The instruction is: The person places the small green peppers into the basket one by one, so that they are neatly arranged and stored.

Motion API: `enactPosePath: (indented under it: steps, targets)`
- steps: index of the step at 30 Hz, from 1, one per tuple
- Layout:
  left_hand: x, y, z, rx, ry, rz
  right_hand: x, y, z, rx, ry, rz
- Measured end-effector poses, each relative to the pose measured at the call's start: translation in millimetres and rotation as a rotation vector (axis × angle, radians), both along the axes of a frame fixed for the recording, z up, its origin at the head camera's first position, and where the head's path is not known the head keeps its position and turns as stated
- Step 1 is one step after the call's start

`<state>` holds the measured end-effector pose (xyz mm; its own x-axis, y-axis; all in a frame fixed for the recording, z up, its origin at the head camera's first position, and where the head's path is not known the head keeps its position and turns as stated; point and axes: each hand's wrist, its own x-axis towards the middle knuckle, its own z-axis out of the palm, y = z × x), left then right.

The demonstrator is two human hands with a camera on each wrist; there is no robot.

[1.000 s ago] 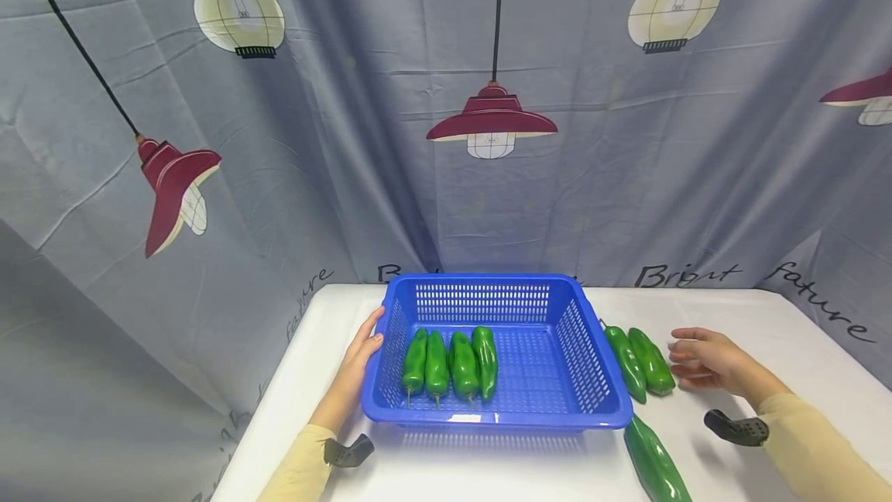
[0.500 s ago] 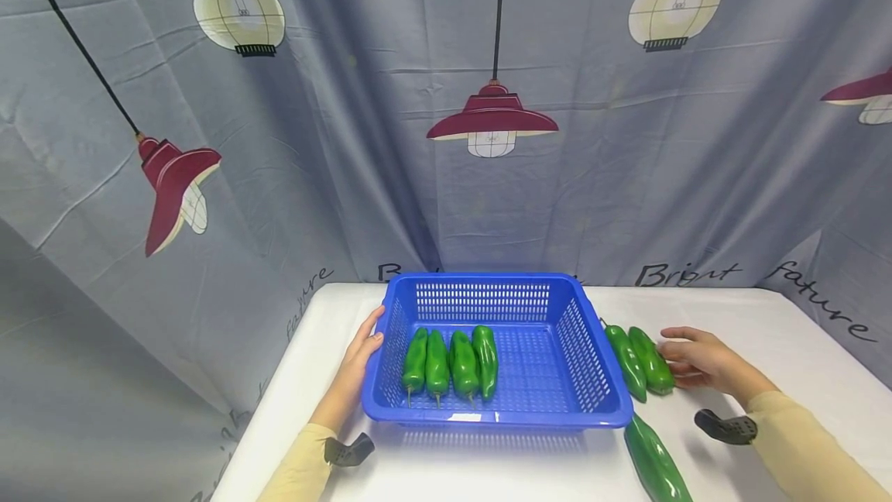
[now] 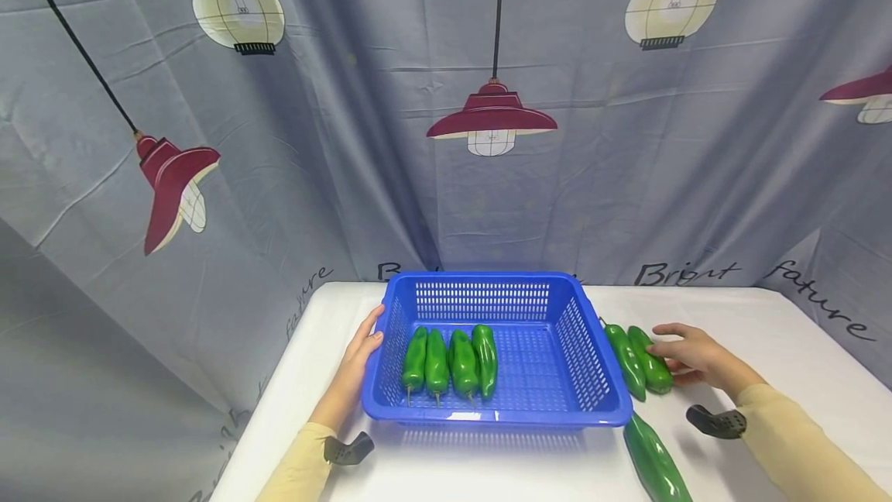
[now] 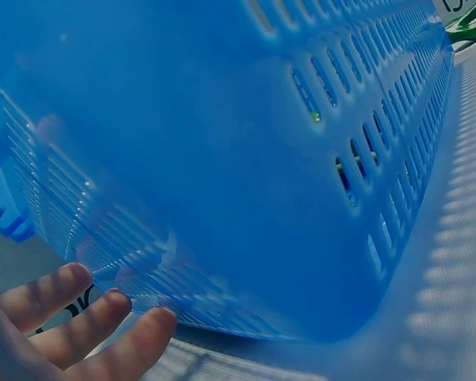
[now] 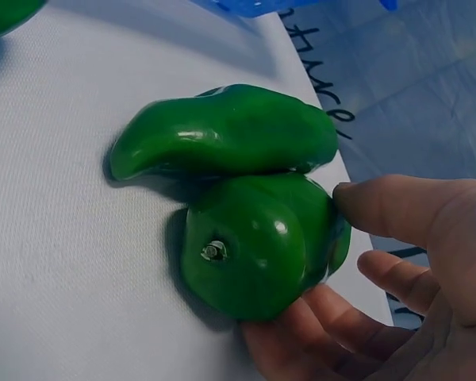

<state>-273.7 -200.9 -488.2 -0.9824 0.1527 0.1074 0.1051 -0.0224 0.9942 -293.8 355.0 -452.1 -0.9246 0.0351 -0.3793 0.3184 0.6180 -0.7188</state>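
Observation:
Against the left side of the blue perforated basket point(image 3: 491, 417), my left hand point(image 3: 355, 359) rests with straight fingers; the left wrist view shows its fingertips point(image 4: 155, 325) at the outer wall. Several glossy green peppers point(image 3: 463, 366) lie side by side inside the basket's left half. On the table to the right, my right hand point(image 3: 704, 359) holds a plump green pepper point(image 5: 242, 254) between thumb and fingers, its stem scar facing the wrist camera. A second, slimmer pepper point(image 5: 230, 131) lies alongside it, nearer the basket.
One more long green pepper point(image 3: 655, 459) lies at the basket's front right corner. The white table point(image 3: 488, 471) ends at the back against a grey curtain point(image 3: 599, 200) printed with lamps and lettering. A dark wrist device point(image 3: 716, 421) sits at each sleeve.
My right hand has moved left, from beside the plump pepper to around it, its fingers now overlapping it. The left hand and the basket have stayed put.

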Motion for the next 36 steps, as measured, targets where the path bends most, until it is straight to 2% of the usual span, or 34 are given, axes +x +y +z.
enactPosePath:
  steps: [21,36]
  targets:
    - [0.5,1.5,2.9,0.007,0.008,-0.003,-11.1,-13,-2.6,0.069,-0.002,0.042]
    - [1.4,1.4,2.5,0.009,0.0,0.002,-10.9,-11,-2.9,0.044,0.015,0.055]
